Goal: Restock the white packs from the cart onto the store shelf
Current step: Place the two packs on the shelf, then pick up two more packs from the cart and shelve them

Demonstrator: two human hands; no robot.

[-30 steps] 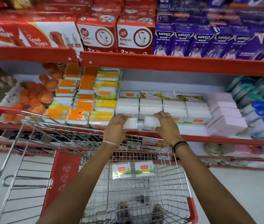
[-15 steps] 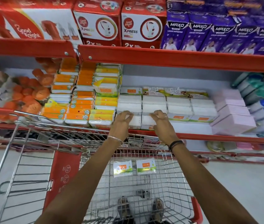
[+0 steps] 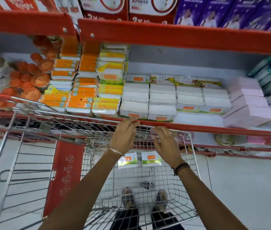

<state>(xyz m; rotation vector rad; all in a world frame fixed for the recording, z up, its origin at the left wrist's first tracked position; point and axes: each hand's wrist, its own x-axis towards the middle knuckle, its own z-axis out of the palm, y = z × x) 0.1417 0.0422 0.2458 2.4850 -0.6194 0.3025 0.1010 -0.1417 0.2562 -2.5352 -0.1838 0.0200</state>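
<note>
Stacks of white packs [image 3: 162, 98] with orange labels fill the middle of the store shelf [image 3: 214, 128]. Two more white packs [image 3: 151, 158] lie side by side in the wire cart [image 3: 192, 146], the left one [image 3: 128, 161] partly behind my wrist. My left hand [image 3: 123, 135] hovers over the cart's far rim just below the shelf's red front edge, fingers apart and holding nothing. My right hand [image 3: 166, 143] is beside it, slightly lower, also open and empty.
Orange and yellow packs [image 3: 81, 90] are stacked left of the white ones, pink boxes [image 3: 247, 103] to the right. A red upper shelf [image 3: 181, 35] overhangs with boxed goods. The cart's red child-seat flap [image 3: 63, 176] is at my left. My feet show through the cart floor.
Both hands set their white packs on the front of the shelf stack, let go and drew back toward the cart, now empty. The camera has tilted down.
</note>
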